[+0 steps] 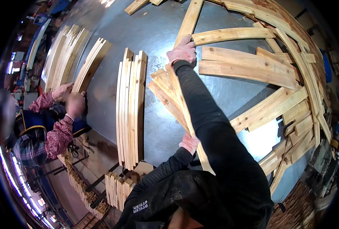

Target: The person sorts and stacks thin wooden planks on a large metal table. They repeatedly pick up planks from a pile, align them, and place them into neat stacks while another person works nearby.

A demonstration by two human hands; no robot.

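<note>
My right hand (182, 50) reaches far across the metal table, fingers curled over pale wooden boards. One wooden board (189, 21) extends away beyond it. A narrow wooden board (182, 101) runs from beneath that hand toward me; I cannot tell whether these two are one piece. Nearer my body, my left hand (189, 143) is closed on the near part of the narrow board. Several shorter boards (165, 95) lie fanned out against its left side. My right sleeve hides part of the wood.
An upright-edged stack of boards (131, 110) lies left of my hands on the metal table (158, 141). Loose boards (249, 66) are scattered to the right. At the left, a co-worker's hands (68, 97) touch another bundle (91, 63). More wood (118, 189) is stacked below the table edge.
</note>
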